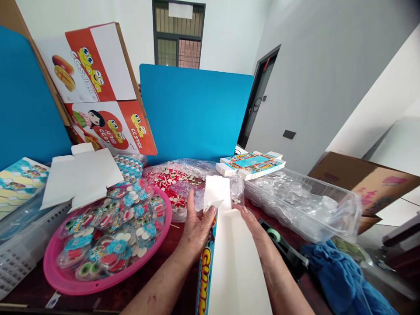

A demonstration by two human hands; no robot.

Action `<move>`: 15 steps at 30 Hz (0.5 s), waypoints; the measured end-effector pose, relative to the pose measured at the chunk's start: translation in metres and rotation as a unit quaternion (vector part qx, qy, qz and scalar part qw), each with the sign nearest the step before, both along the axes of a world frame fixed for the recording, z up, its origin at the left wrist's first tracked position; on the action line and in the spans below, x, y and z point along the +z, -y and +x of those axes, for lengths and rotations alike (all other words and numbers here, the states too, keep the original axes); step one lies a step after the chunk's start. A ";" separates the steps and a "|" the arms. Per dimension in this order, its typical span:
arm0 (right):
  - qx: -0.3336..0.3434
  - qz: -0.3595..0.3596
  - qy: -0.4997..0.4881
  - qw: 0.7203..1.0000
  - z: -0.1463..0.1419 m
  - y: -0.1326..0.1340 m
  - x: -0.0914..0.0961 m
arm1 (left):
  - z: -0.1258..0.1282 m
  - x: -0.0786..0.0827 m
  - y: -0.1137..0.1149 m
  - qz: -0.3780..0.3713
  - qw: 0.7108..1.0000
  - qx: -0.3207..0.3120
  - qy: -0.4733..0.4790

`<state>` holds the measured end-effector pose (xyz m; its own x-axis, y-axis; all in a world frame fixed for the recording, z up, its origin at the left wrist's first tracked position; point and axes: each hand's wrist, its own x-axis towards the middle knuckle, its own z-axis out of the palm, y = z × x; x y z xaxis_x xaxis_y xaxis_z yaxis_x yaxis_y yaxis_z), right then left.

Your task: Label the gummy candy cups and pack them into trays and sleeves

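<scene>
Between my hands is a long white cardboard box [238,258], its inside facing me and a colourful printed side on the left. A white end flap [216,188] stands up at its far end. My left hand [197,225] grips the far left corner, thumb pressed on the small side flap and index finger raised. At the far right edge my right hand [247,223] holds the box, with its other fingers hidden behind the card. To the left, a pink round tray [164,227] is heaped with clear packs of eyeball-shaped and red candies.
Behind the box lies a clear bag of red and white candies [173,181]. Flat printed boxes [252,162] rest by a clear plastic bin [352,210] of clear cups. A tape dispenser [278,245] and blue cloth [344,275] lie right; unfolded white cardboard [80,175] lies left.
</scene>
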<state>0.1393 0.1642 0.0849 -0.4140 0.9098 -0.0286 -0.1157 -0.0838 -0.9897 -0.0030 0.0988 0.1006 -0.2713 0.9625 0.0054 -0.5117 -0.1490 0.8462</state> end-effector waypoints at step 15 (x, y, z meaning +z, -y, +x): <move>0.049 0.380 0.237 0.893 0.019 0.001 0.031 | 0.000 -0.017 -0.015 -0.038 0.973 -0.178 0.143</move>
